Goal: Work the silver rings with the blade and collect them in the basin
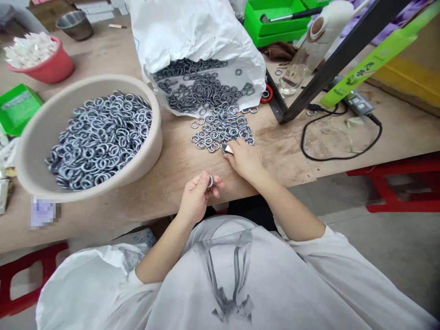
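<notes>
Near the table's front edge, my left hand pinches a single grey ring between thumb and fingers. My right hand is at the near side of a loose pile of grey rings, its fingers curled round a small tool with a dark tip; most of that tool is hidden in the hand. The pile spills out of the mouth of a white sack lying on its side, with more rings inside. To the left, a large beige basin holds many similar rings.
A black metal post rises at the right, beside a clear bottle, a lime-green packet and a black cable. Green bins stand behind. A red bowl and green tray sit at the left.
</notes>
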`<state>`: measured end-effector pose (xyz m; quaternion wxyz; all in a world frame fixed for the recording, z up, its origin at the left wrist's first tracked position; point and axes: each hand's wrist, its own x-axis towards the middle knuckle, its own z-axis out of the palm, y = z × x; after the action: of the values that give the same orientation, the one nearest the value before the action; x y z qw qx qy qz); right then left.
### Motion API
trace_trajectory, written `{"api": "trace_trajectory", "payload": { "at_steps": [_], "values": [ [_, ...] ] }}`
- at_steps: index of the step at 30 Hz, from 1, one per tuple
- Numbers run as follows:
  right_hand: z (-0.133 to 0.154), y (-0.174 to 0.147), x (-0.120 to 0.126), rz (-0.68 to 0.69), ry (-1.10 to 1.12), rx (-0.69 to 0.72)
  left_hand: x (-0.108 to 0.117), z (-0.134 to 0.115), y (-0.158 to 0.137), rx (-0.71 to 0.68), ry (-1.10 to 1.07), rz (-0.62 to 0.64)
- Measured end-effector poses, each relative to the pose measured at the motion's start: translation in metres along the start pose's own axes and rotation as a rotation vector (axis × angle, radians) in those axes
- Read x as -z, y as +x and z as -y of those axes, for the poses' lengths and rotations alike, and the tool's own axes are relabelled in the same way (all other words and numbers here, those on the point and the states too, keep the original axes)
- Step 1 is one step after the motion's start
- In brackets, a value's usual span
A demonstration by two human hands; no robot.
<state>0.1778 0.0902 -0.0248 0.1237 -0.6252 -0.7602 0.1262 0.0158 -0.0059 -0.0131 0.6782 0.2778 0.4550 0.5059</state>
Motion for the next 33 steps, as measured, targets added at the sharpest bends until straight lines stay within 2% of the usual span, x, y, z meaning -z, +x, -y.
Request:
{"api": "trace_trajectory", "payload": {
  "at_steps": [3, 4, 6, 9, 11, 12, 15, 18, 21, 26, 31, 33],
  "values": [
    [0.002, 0.004, 0.001, -0.012, 0.015, -0.015, 0.013, -0.004, 0.012, 0.008, -0.015, -0.026],
    [0.003, 0.002, 0.001, -0.039, 0.105, -0.014, 0.015, -0.005, 0.015, 0.005, -0.027, -0.05],
    [0.006, -0.004, 0.002, -0.044, 0.425, 0.003, 0.016, -0.004, 0.02, -0.028, -0.027, -0.102],
    [0.017, -0.021, 0.002, 0.172, 1.028, 0.046, 0.012, 0.002, 0.022, -0.159, 0.09, -0.118],
    [0.026, -0.034, 0.001, 0.331, 1.257, 0.042, 0.008, 0.006, 0.02, -0.26, 0.204, -0.098],
    [0.029, -0.039, 0.001, 0.349, 1.289, 0.03, 0.006, 0.008, 0.019, -0.294, 0.241, -0.092],
    [0.034, -0.05, 0.001, 0.168, 1.167, 0.027, 0.003, 0.01, 0.014, -0.282, 0.203, -0.078],
    [0.033, -0.055, 0.006, 0.028, 0.986, 0.138, 0.0, 0.007, 0.01, -0.183, 0.074, -0.053],
    [0.033, -0.058, 0.014, 0.04, 0.851, 0.27, -0.004, 0.002, 0.006, -0.137, 0.003, -0.072],
    [0.035, -0.063, 0.021, 0.025, 0.668, 0.425, -0.005, -0.002, 0.005, -0.156, 0.003, -0.076],
    [0.034, -0.066, 0.021, 0.044, 0.647, 0.488, 0.002, 0.001, 0.005, -0.178, 0.055, -0.028],
    [0.029, -0.062, 0.018, 0.057, 0.617, 0.449, 0.004, 0.002, 0.002, -0.165, 0.093, 0.041]
  ]
}}
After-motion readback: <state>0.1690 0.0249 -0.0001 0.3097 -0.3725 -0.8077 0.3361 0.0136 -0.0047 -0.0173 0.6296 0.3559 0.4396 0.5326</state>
